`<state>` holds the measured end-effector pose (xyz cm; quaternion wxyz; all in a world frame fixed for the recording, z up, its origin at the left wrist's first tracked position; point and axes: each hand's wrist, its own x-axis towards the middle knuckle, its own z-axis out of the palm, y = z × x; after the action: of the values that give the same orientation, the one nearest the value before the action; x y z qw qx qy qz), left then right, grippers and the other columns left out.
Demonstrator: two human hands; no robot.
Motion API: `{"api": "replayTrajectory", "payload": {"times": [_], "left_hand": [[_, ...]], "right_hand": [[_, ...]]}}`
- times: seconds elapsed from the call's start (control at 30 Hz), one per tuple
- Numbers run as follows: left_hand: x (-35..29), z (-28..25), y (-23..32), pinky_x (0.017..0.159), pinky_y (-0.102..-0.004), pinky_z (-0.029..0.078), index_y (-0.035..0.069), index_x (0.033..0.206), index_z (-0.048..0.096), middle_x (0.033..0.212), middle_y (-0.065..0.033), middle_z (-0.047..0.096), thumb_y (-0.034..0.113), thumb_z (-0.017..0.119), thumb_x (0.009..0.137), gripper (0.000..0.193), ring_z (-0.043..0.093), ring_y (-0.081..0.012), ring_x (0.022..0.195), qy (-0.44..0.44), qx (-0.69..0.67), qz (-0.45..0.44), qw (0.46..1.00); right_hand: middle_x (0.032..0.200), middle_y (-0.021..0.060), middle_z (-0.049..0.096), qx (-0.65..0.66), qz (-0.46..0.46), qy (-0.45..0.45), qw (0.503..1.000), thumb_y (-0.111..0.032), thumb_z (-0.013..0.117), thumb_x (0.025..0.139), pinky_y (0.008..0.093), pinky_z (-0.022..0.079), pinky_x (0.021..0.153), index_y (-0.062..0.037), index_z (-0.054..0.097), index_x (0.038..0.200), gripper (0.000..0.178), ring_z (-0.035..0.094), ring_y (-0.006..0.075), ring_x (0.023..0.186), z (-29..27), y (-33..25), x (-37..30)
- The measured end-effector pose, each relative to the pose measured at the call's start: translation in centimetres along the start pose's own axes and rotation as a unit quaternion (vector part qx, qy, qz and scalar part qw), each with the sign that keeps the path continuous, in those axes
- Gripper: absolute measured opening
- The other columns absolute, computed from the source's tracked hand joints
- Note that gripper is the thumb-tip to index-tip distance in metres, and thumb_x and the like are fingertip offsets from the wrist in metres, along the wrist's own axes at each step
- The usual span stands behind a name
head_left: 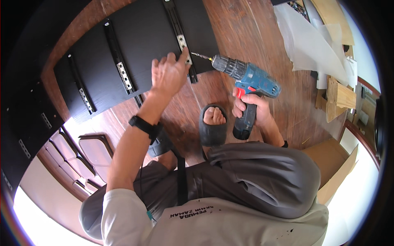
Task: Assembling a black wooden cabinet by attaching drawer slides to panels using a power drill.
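My right hand point(257, 107) is wrapped around the handle of a blue and black cordless drill point(254, 80), with a finger by its red trigger. The drill lies nearly level, its long bit point(201, 55) pointing left toward my left hand point(169, 74). That hand is over the dark panel point(150, 30), fingers spread and the index finger stretched onto the silver part of the nearest drawer slide point(182, 42). The bit's tip is just right of that finger. Whether a screw sits under the fingertips is hidden. Two more drawer slides point(122, 74) point(85, 98) lie across the panel to the left.
A second dark panel point(30, 112) with metal strips stands at the left. Light-coloured trays or panels point(96, 151) lie below it. White foam sheeting point(310, 45), wood offcuts point(340, 96) and cardboard point(324, 158) are on the right. My sandalled feet point(214, 129) rest on the wooden floor point(246, 33).
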<state>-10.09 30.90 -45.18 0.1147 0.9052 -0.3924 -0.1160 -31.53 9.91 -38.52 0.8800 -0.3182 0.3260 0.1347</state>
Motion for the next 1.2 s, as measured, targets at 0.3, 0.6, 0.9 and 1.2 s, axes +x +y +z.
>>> {"api": "replayTrajectory", "payload": {"times": [0.3,0.6,0.9,1.2], "left_hand": [[1.2,-1.1,-0.8,0.083,-0.0511,0.056,0.009,0.110,0.074,0.090,-0.0171,0.074,0.029,0.074,0.091,0.028,0.075,-0.0361,0.086,0.021,-0.162,-0.069,0.984],[15.2,-3.1,-3.7,0.073,-0.0493,0.063,0.003,0.105,0.073,0.084,-0.0240,0.077,0.068,0.068,0.089,0.067,0.079,-0.0405,0.085,-0.017,-0.021,-0.290,0.957],[15.3,-1.9,-3.4,0.065,-0.0530,0.062,0.005,0.092,0.074,0.070,-0.0243,0.073,0.060,0.071,0.086,0.056,0.076,-0.0445,0.071,0.025,-0.060,-0.295,0.953],[15.3,-2.0,-3.5,0.063,-0.0502,0.062,0.006,0.087,0.074,0.068,-0.0215,0.073,0.058,0.073,0.085,0.053,0.076,-0.0419,0.068,0.032,-0.073,-0.292,0.953]], "right_hand": [[0.074,0.0082,0.060,-0.036,-0.020,0.024,0.999,-0.018,0.069,0.093,0.0397,0.052,0.064,0.0010,0.061,0.120,0.034,0.059,0.0230,0.061,1.0,-3.2,2.3],[0.088,0.0094,0.063,-0.139,-0.092,0.094,0.982,-0.013,0.071,0.088,0.0385,0.055,0.060,0.0029,0.064,0.113,0.030,0.060,0.0188,0.066,4.6,-9.9,7.2],[0.082,0.0044,0.069,-0.392,-0.054,0.117,0.911,-0.018,0.073,0.096,0.0313,0.055,0.061,-0.0029,0.071,0.102,0.017,0.065,0.0133,0.063,9.0,-16.7,14.4],[0.074,0.0020,0.066,-0.524,-0.016,0.113,0.844,-0.023,0.072,0.097,0.0309,0.050,0.062,-0.0051,0.071,0.101,0.018,0.063,0.0127,0.061,12.7,-18.6,16.6]]}}
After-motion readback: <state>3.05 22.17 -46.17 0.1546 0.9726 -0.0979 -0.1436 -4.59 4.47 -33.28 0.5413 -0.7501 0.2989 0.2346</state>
